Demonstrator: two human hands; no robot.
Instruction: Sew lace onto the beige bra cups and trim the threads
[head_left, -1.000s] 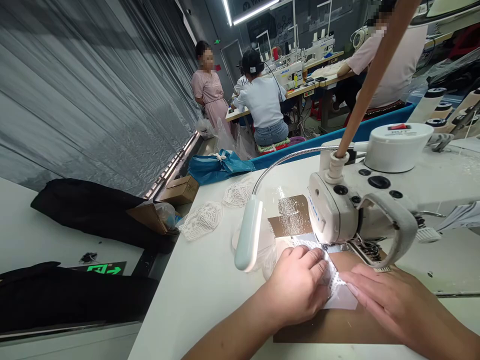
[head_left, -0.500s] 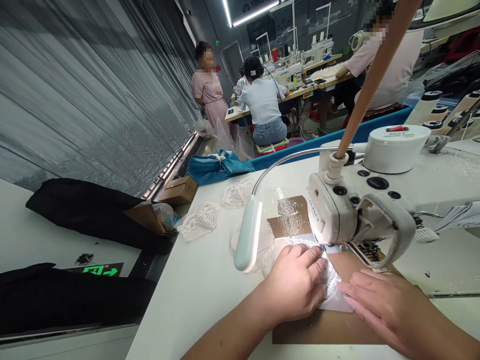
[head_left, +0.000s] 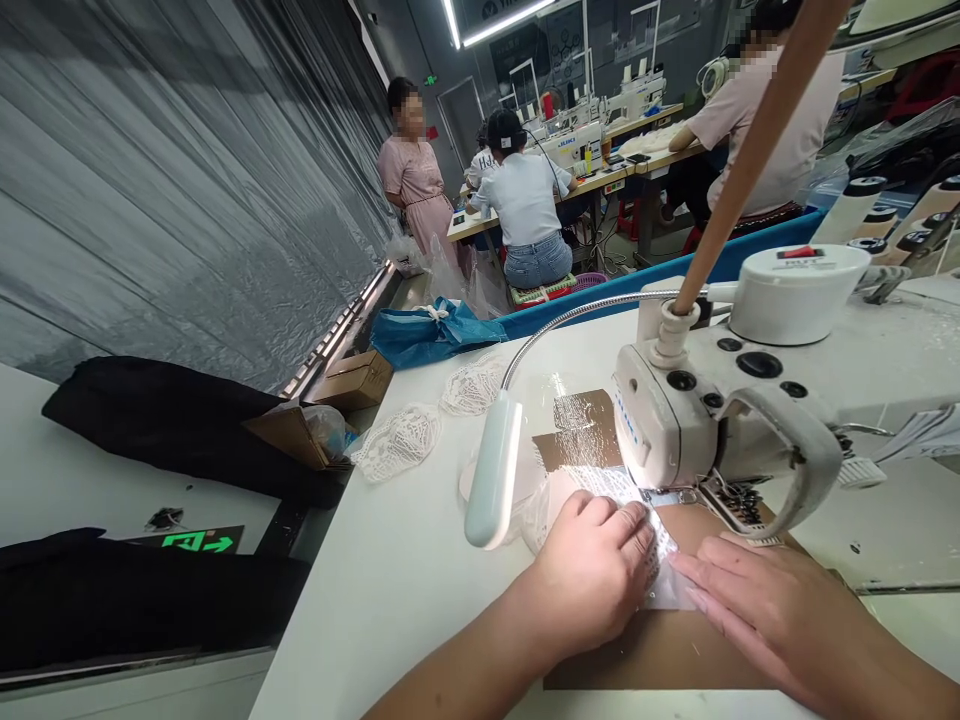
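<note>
Under the head of a white sewing machine (head_left: 664,420) lies a piece of white lace fabric (head_left: 600,482), with a sheer layer at its near end. My left hand (head_left: 596,565) rests on the lace just in front of the presser area, its fingers bent and pressed together on the cloth. On the right, my right hand (head_left: 765,600) holds the near right edge of the same lace at its fingertips. My left hand hides part of the fabric, and the machine head hides the needle.
A lit pale green lamp (head_left: 495,470) hangs left of the machine on a flexible neck. Lace pieces (head_left: 397,440) lie on the white table (head_left: 337,590). Thread cones (head_left: 859,210) stand at the right. Beyond a blue cloth bag (head_left: 435,333), several people are around other machines.
The lace has moved a little away from me, toward the machine head, and its near edge sits farther up. My left fingers are more bent; my right fingertips have shifted slightly left and forward.
</note>
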